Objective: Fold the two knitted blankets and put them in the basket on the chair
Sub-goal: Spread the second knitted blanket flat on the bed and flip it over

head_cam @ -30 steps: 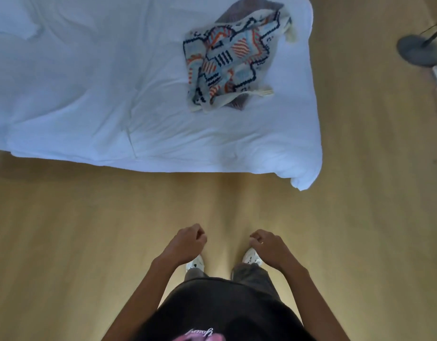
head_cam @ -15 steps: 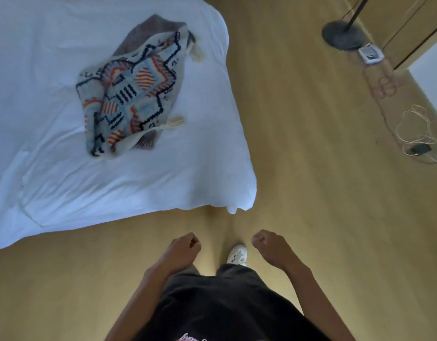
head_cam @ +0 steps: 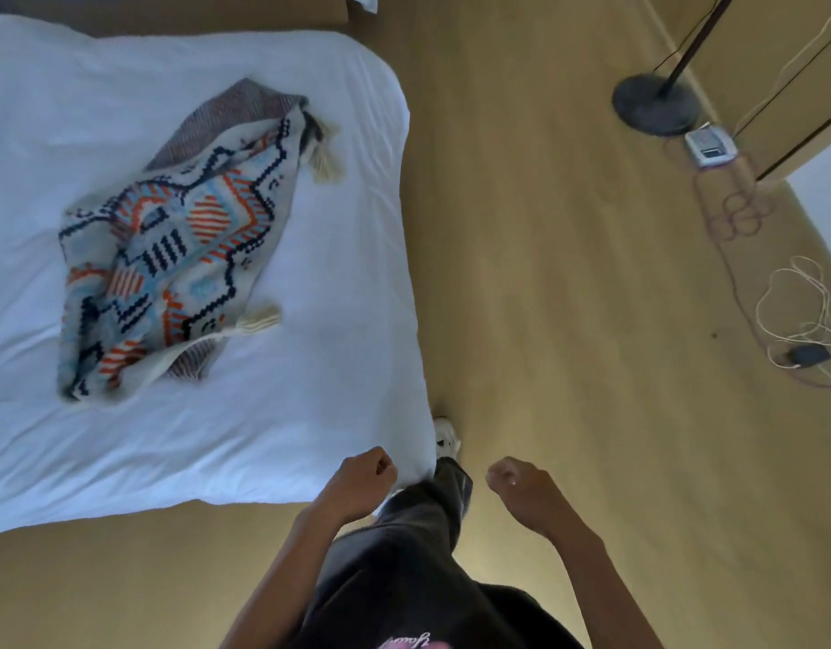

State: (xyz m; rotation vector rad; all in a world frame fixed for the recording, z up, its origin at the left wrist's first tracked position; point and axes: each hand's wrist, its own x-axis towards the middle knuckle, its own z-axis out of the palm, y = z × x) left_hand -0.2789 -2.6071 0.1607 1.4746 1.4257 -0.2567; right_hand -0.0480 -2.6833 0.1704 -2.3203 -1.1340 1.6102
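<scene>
**Two blankets in one heap, both hands empty: where this could slip**

The patterned knitted blanket (head_cam: 170, 264) lies crumpled on the white bed (head_cam: 310, 414), on top of the grey knitted blanket (head_cam: 245, 110), of which only the far end and a strip at the near edge show. Both are unfolded. The basket and the chair are out of view.

The left hand (head_cam: 364, 480) and the right hand (head_cam: 521, 489) hang in front of the body near the bed's corner. Each is curled into a loose fist, grips nothing, and is well apart from the heap.

The likeliest trouble is the overlap. A grab at the top blanket may catch the grey one beneath, so both lift together and neither folds cleanly. The tassels (head_cam: 327, 161) at the corners could snag in the loose knit or get tucked inside a fold and leave it lumpy. The soft, wrinkled bedding gives a poor flat base, so edges may drift out of line.

On the wooden floor (head_cam: 544, 320) to the right, loose cables (head_cam: 797, 316) trail near a floor lamp (head_cam: 654, 103). If the carry passes that way with a bundle blocking the view, a foot could catch them.
</scene>
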